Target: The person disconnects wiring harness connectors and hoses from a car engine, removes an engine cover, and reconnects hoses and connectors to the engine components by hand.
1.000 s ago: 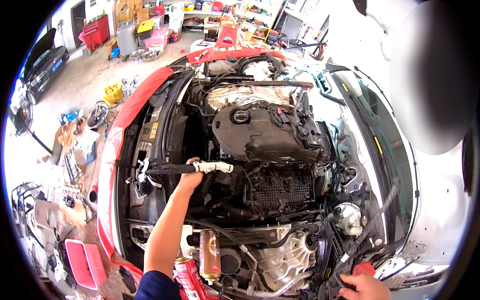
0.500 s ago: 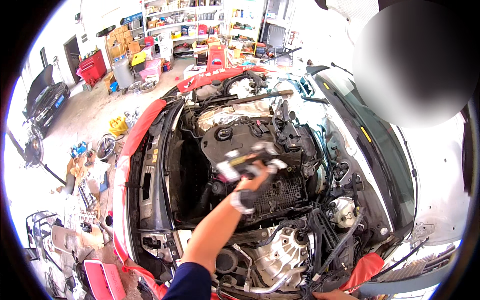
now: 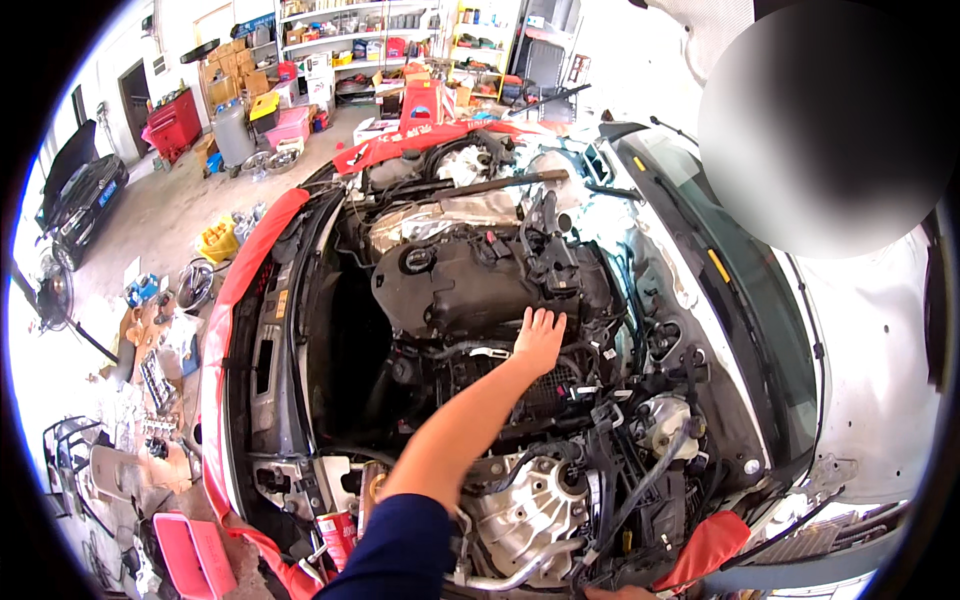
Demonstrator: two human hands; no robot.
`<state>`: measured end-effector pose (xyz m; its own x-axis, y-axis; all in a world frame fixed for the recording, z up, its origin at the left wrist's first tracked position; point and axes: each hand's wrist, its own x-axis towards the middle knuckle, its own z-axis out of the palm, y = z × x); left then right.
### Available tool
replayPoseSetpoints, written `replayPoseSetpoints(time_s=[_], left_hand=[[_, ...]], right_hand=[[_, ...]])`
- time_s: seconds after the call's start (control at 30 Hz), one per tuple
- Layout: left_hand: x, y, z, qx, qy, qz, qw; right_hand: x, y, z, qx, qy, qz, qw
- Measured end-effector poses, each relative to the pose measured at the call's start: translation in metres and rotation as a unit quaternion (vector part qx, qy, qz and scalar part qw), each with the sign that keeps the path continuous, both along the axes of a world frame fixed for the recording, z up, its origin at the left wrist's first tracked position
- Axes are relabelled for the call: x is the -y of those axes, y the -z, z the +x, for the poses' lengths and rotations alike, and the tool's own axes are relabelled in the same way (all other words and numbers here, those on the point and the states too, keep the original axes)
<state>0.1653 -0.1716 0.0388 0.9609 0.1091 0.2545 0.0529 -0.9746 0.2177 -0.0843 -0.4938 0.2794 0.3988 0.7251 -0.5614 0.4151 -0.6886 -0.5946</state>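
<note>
My left hand (image 3: 541, 341) reaches across the engine bay, fingers stretched out, at the near right edge of the black engine cover (image 3: 455, 285). It looks to be resting there; what lies under the palm is hidden. Beside it runs a dark wiring harness (image 3: 450, 352) with white connectors (image 3: 490, 352), lying along the cover's near edge and over the ribbed black engine part (image 3: 525, 405). Only a sliver of my right hand (image 3: 620, 593) shows at the bottom edge, close to black hoses; its fingers are out of sight.
Red fender covers (image 3: 250, 265) line the car's front and sides. A red can (image 3: 338, 535) stands beside my left sleeve. The silver metal housing (image 3: 535, 515) and hoses fill the near side. Removed parts (image 3: 157, 385) and a pink tray (image 3: 195, 555) lie on the floor at left.
A blurred harness-like piece with pale ends was in my left hand; now it lies on the engine and the hand is spread. The view has shifted slightly.
</note>
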Motion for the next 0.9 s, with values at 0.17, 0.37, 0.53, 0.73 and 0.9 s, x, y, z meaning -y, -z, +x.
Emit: replayPoseSetpoints(time_s=[0.17,0.37,0.53,0.73,0.9], left_hand=[[0.016,-0.069,-0.158,-0.030,0.117,-0.571,0.812],[0.040,-0.100,-0.287,-0.100,-0.103,-0.856,0.497],[-0.042,-0.068,-0.302,0.087,-0.148,-0.881,0.441],[-0.162,-0.004,-0.277,0.072,-0.028,-0.932,0.355],[-0.207,0.031,-0.246,0.060,-0.026,-0.952,0.299]], right_hand=[[-0.049,0.022,0.040,-0.040,-0.104,0.027,0.993],[-0.177,0.051,0.045,-0.023,-0.174,-0.085,0.981],[-0.251,0.062,0.038,-0.004,-0.133,0.057,0.989],[-0.239,0.093,0.076,0.166,-0.178,0.134,0.961],[-0.235,0.155,0.094,0.314,-0.105,0.191,0.924]])
